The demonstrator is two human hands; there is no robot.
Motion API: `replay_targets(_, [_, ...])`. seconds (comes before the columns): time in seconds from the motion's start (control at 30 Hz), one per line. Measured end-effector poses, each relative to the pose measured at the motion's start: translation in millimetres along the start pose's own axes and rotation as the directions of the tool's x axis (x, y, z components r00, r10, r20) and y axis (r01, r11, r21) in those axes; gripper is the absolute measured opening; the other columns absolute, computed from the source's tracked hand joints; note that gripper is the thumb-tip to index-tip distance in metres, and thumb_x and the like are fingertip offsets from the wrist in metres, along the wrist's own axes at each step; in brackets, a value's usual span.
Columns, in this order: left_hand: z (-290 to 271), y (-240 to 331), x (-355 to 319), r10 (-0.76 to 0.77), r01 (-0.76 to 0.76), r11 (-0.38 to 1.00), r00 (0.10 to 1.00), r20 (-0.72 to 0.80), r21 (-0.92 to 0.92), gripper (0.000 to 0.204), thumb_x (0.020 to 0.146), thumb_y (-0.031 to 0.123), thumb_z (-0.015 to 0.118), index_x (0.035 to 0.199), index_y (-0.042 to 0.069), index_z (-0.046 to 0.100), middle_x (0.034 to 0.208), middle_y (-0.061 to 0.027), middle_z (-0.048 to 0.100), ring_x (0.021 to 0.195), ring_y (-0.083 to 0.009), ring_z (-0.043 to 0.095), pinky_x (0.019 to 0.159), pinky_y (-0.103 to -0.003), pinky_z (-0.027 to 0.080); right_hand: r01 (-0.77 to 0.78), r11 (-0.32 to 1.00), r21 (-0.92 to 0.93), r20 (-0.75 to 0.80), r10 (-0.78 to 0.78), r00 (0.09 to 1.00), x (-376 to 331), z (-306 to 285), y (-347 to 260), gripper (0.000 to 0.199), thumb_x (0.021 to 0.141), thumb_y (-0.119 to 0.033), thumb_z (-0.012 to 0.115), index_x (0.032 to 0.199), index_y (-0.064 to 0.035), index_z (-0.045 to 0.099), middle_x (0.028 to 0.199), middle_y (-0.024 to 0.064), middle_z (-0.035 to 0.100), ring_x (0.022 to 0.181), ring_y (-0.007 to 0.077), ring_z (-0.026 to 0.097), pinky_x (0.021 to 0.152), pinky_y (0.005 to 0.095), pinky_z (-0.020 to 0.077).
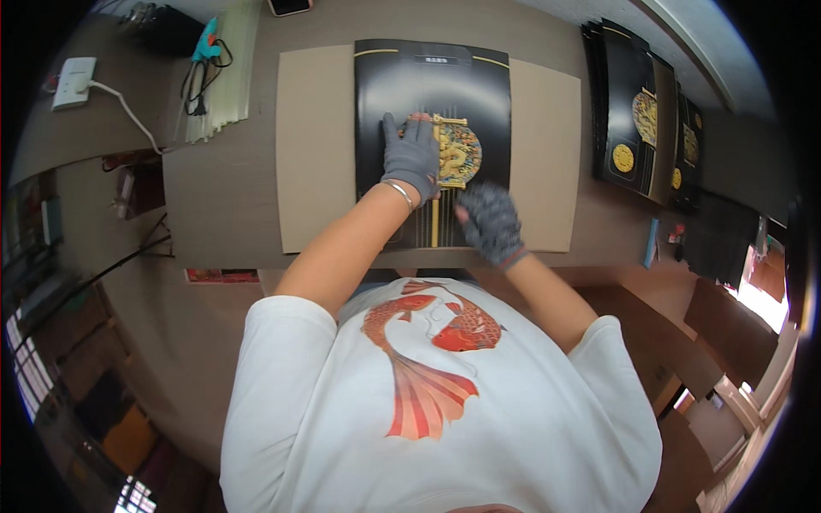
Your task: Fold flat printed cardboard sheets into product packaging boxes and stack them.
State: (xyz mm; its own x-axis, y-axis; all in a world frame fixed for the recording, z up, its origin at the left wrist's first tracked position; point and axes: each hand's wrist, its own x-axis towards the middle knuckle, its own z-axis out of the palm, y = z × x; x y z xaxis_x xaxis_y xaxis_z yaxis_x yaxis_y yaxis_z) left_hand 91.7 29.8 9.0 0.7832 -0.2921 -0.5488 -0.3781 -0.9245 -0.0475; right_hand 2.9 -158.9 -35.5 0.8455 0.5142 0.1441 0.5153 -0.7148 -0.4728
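A glossy black box or panel [432, 81] with gold trim and a round gold-and-coloured ornament [460, 154] lies on a wide sheet of plain cardboard [545, 162]. My left hand [412, 158], in a grey glove with bare fingertips, rests flat on the panel just left of the ornament, fingers stretched out. Over the panel's lower right part is my right hand [492, 221], in a mottled grey glove. Its thumb points left and the other fingers look curled, but blur hides whether they hold anything.
Several similar black decorated panels [624, 128] stand stacked at the right. Pale translucent sticks [227, 77] and a turquoise tool with a black cord [205, 43] lie at the far left, near a white power strip [74, 84]. A phone [291, 7] sits at the top edge.
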Motion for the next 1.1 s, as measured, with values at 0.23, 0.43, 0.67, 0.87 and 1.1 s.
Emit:
replay_targets(0.23, [22.1, -19.6, 1.4, 0.167, -0.169, 0.985, 0.984, -0.056, -0.033, 0.112, 0.069, 0.074, 0.064, 0.150, 0.004, 0.031, 0.161, -0.0134, 0.018, 0.150, -0.0253, 0.013, 0.113, -0.067, 0.005, -0.192, 0.885, -0.423, -0.038, 0.194, 0.980, 73.2, 44.8, 20.1, 0.057, 0.088, -0.037, 0.055, 0.143, -0.0218, 0.048, 0.151, 0.0112, 0.040, 0.139, 0.0327, 0.035, 0.113, 0.0549, 0.0225])
replay_targets(0.43, [60.4, -98.0, 73.7, 0.048, -0.121, 0.989, 0.803, -0.594, -0.084, 0.106, 0.078, 0.077, 0.050, 0.150, 0.002, 0.029, 0.156, -0.0248, 0.024, 0.148, -0.0352, 0.017, 0.113, -0.063, 0.013, -0.209, 0.891, -0.403, 0.011, 0.233, 0.972, 80.6, 45.4, 21.8, 0.059, 0.089, -0.038, 0.052, 0.146, -0.0243, 0.043, 0.154, 0.0104, 0.035, 0.141, 0.0332, 0.031, 0.113, 0.0570, 0.0189])
replay_targets(0.67, [-5.9, -164.0, 169.8, -0.051, 0.015, 0.998, 0.809, -0.585, -0.065, 0.092, 0.087, 0.065, 0.047, 0.149, 0.000, 0.028, 0.156, -0.0214, 0.026, 0.146, -0.0368, 0.020, 0.114, -0.064, 0.014, -0.203, 0.907, -0.368, -0.015, 0.212, 0.977, 82.4, 42.7, 20.0, 0.057, 0.089, -0.038, 0.052, 0.145, -0.0250, 0.046, 0.150, 0.0118, 0.040, 0.137, 0.0350, 0.036, 0.111, 0.0574, 0.0241])
replay_targets(0.87, [16.1, -153.6, 141.0, -0.021, -0.004, 0.999, 0.712, -0.702, -0.033, 0.092, 0.087, 0.063, 0.049, 0.151, 0.001, 0.023, 0.158, -0.0202, 0.022, 0.147, -0.0354, 0.018, 0.112, -0.067, 0.013, -0.198, 0.906, -0.375, -0.037, 0.198, 0.979, 84.7, 44.1, 19.4, 0.056, 0.088, -0.036, 0.053, 0.143, -0.0245, 0.049, 0.149, 0.0107, 0.043, 0.136, 0.0335, 0.038, 0.111, 0.0556, 0.0254])
replay_targets(1.1, [159.0, -61.4, -104.9, 0.219, -0.352, 0.920, 0.827, -0.517, -0.174, 0.094, 0.086, 0.064, 0.052, 0.148, -0.003, 0.030, 0.155, -0.0275, 0.023, 0.146, -0.0388, 0.022, 0.110, -0.064, 0.020, -0.202, 0.874, -0.442, -0.064, 0.194, 0.979, 81.8, 44.0, 25.4, 0.058, 0.091, -0.037, 0.053, 0.147, -0.0237, 0.042, 0.151, 0.0095, 0.041, 0.139, 0.0317, 0.035, 0.115, 0.0532, 0.0221])
